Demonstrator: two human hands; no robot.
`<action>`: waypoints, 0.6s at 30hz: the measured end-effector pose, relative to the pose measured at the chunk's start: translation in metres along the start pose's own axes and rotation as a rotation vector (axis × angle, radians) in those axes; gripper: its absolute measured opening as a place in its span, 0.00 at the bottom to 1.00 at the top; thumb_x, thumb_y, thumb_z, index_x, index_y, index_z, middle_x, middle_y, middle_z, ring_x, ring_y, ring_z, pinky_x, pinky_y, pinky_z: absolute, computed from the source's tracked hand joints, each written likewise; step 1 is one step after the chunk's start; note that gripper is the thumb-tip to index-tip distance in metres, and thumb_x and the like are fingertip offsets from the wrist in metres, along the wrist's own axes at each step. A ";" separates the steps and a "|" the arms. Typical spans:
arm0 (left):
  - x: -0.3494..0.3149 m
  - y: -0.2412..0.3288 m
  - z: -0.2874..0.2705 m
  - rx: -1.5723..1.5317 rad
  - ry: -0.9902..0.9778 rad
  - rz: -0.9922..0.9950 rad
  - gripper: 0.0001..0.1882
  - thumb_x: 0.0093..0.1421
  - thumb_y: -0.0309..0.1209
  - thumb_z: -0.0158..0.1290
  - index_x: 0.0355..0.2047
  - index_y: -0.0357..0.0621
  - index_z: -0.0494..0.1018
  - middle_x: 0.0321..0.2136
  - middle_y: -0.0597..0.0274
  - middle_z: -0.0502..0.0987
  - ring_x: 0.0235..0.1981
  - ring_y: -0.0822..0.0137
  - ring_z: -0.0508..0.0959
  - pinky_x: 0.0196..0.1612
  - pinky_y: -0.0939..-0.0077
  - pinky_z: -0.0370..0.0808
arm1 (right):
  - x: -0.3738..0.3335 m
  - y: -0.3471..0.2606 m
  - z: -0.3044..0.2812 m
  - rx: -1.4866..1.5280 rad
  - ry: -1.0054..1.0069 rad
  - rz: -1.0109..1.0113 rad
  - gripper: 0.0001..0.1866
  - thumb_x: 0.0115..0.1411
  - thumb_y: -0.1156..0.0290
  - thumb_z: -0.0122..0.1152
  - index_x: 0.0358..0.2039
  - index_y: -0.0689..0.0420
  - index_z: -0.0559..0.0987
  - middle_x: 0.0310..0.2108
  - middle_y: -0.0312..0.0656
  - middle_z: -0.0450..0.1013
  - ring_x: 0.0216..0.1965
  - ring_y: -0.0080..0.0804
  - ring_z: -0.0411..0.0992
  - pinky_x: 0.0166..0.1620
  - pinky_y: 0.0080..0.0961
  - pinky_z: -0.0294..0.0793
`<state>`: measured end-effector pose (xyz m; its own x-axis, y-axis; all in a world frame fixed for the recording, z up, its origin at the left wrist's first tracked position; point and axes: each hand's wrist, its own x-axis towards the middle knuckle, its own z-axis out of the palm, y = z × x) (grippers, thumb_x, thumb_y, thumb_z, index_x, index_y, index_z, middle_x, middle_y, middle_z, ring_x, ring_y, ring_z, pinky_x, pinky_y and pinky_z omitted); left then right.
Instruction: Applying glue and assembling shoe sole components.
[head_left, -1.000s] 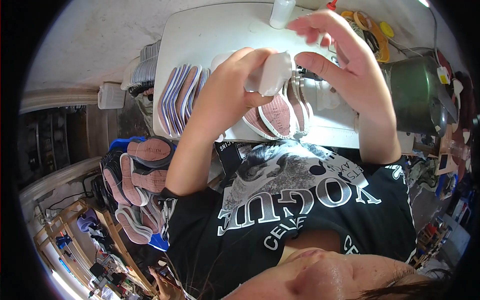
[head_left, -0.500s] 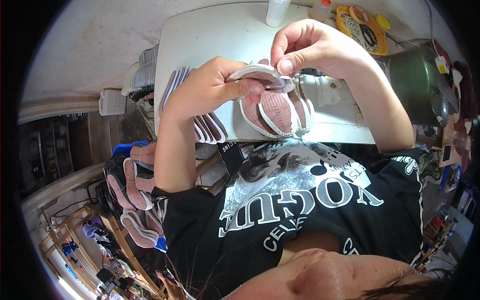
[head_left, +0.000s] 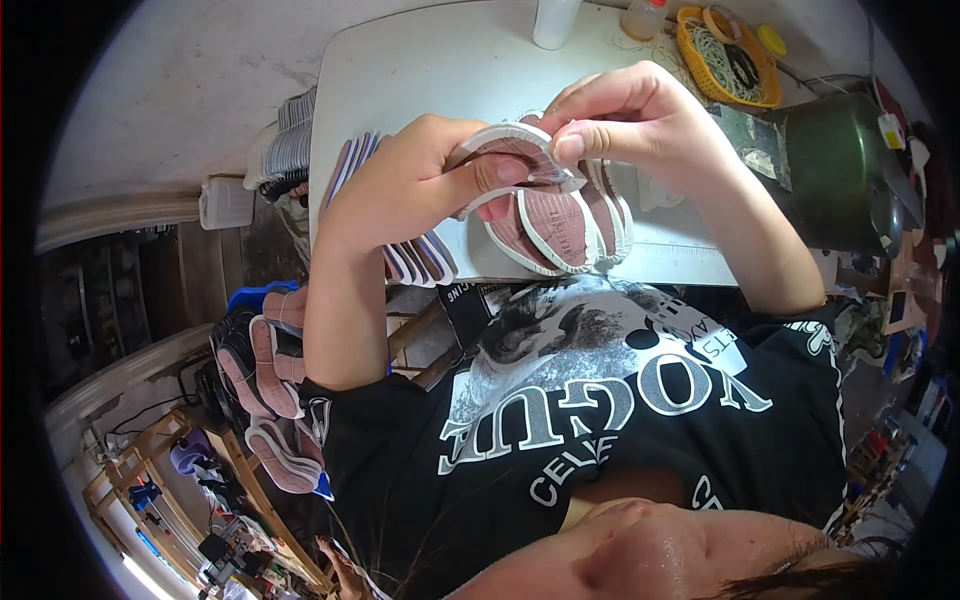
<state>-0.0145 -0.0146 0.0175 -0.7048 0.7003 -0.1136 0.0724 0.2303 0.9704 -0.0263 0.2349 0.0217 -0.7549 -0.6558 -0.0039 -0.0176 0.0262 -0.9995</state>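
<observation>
Over white table point(head_left: 420, 70), insole point(head_left: 505, 150) lies crosswise.

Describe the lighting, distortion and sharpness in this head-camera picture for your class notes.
Head view: bright daylight on the white table; fisheye bends its edges, with a black rim at the corners; both hands, left hand and right hand, and the pink insole look sharp; the lower-left clutter is dim.

I note the insole point(head_left: 510, 150) looks like matt pink fabric with a white foam rim. Worktop point(head_left: 420, 70): smooth matt white laminate. Basket point(head_left: 700, 60) at its far right corner: glossy yellow plastic.
</observation>
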 end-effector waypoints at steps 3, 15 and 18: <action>0.000 0.002 0.007 0.017 0.036 -0.017 0.14 0.67 0.35 0.54 0.44 0.37 0.79 0.22 0.67 0.77 0.25 0.79 0.73 0.28 0.81 0.68 | -0.006 -0.007 0.004 -0.198 0.073 -0.019 0.13 0.58 0.68 0.70 0.37 0.67 0.83 0.31 0.41 0.80 0.34 0.23 0.76 0.40 0.20 0.75; 0.003 0.009 0.026 -0.012 0.205 -0.210 0.16 0.68 0.38 0.52 0.45 0.36 0.77 0.22 0.70 0.75 0.24 0.80 0.71 0.27 0.84 0.67 | -0.007 0.009 0.005 -0.333 0.236 0.004 0.11 0.64 0.69 0.64 0.35 0.66 0.82 0.29 0.36 0.78 0.31 0.19 0.73 0.36 0.19 0.73; 0.001 0.006 0.027 -0.121 0.160 -0.140 0.16 0.68 0.38 0.53 0.43 0.34 0.77 0.23 0.71 0.75 0.24 0.82 0.70 0.26 0.85 0.66 | -0.008 0.015 -0.003 0.071 0.168 0.050 0.12 0.64 0.67 0.63 0.38 0.66 0.83 0.32 0.38 0.79 0.34 0.22 0.75 0.41 0.21 0.74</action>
<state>0.0044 0.0055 0.0175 -0.8055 0.5488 -0.2234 -0.1128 0.2281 0.9671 -0.0226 0.2429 0.0071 -0.8528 -0.5194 -0.0543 0.0645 -0.0015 -0.9979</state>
